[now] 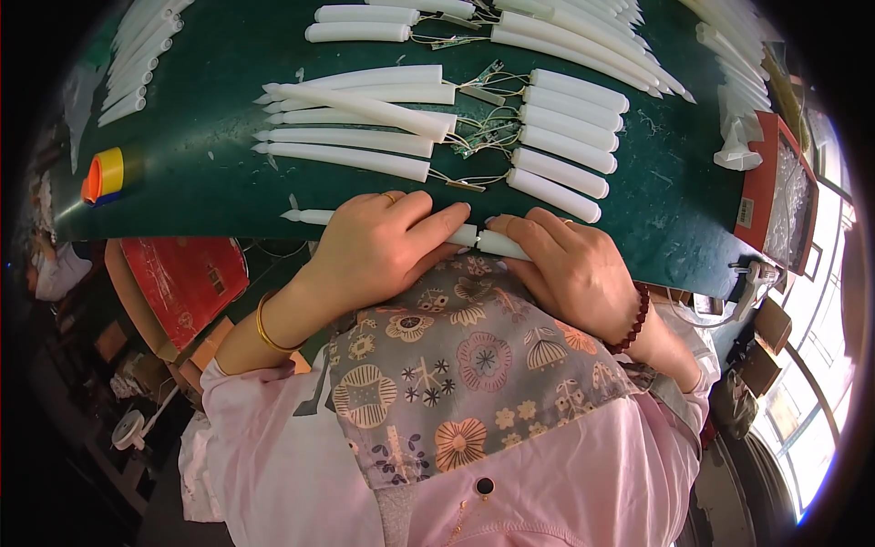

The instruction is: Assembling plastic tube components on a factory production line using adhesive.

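At the near edge of the green table, my left hand [383, 239] is closed around a long white LED taper candle tube [310, 217], its flame-shaped tip pointing left. My right hand [572, 264] grips a short white candle base [498, 243] in line with it. A narrow dark gap shows between the two ends, just in front of my fingertips. Beyond my hands lie several long candle tubes [355, 159], joined by thin wires and small circuit boards [476, 139] to short white bases [556, 173]. One tube rests slantwise across the others.
More white candles [583, 46] lie at the far side, with another stack [146, 64] at far left. A yellow and orange tape roll [105, 175] stands on the table's left. A red box [775, 196] holding clear plastic sits at right; another red box [187, 283] is below the left edge.
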Demonstrator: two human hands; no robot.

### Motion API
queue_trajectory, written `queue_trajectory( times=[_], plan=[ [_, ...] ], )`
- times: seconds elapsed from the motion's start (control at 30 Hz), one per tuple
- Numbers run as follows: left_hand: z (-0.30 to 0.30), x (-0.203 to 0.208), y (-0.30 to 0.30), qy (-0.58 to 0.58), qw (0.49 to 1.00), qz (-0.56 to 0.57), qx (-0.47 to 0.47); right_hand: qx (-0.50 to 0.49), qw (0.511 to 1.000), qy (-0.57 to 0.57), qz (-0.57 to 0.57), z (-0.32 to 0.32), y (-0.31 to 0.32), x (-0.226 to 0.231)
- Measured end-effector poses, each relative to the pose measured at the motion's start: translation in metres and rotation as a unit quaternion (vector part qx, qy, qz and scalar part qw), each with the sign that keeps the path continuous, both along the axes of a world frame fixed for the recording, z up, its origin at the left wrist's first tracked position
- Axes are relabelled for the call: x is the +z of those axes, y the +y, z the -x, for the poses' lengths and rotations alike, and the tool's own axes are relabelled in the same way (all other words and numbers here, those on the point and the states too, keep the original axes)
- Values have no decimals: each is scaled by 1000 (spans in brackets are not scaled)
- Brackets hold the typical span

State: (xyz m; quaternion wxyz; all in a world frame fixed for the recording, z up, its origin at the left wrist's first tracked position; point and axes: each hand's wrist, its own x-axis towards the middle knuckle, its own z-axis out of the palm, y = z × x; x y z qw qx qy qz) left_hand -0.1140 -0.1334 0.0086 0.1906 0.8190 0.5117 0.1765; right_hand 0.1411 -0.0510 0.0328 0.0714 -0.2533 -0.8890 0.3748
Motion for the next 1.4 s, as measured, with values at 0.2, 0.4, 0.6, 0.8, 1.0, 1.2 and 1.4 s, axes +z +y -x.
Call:
queue_trajectory(
  times=[0.2,0.4,0.6,0.8,1.0,1.2,1.4],
  plan=[
    [0,-8,-4,-64,997,-20,35,-12,999,-29,6,1,-3,-2],
    [7,-4,-3,23,998,-54,10,-31,999,-26,28,4,-4,-4],
    [5,3,-3,-18,998,-42,-31,32,985,-59,160,5,-3,-14],
    [2,2,-6,-43,996,-34,-68,73,990,-66,98,3,-6,-14],
    [3,-1,-3,-31,995,-30,-88,56,995,-67,50,8,-9,-12],
    [7,-6,2,23,991,-19,-129,66,993,-67,68,10,-9,-23],
    [4,-5,8,-1,994,-40,-105,63,995,-76,17,13,-5,-20]
  ],
)
